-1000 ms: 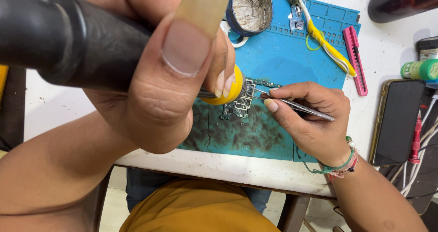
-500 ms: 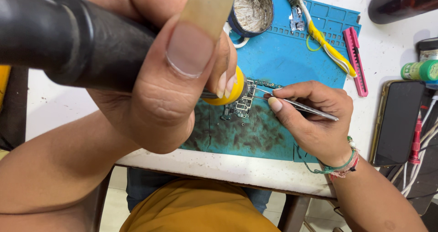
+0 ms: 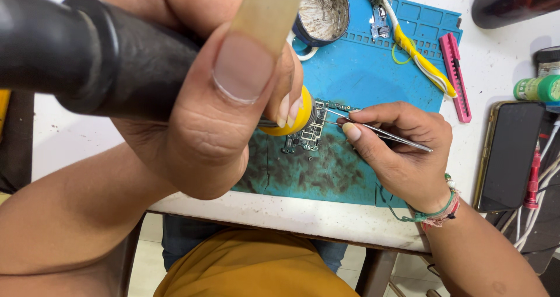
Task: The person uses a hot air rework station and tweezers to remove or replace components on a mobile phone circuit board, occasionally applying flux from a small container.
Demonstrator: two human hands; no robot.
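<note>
Head | left hand (image 3: 192,98) grips black handle (image 3: 87,58) | right hand (image 3: 402,151) pinches tweezers (image 3: 379,130) on circuit board (image 3: 312,130)

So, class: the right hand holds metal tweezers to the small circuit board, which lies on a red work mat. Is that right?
Not quite. In the head view the right hand does hold the tweezers to the circuit board, but the work mat is blue, not red.

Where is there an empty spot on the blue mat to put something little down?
The blue mat is bare between the round tin, the yellow cable and the right hand. It is crowded around the circuit board, where the left hand and tweezers meet.
</note>
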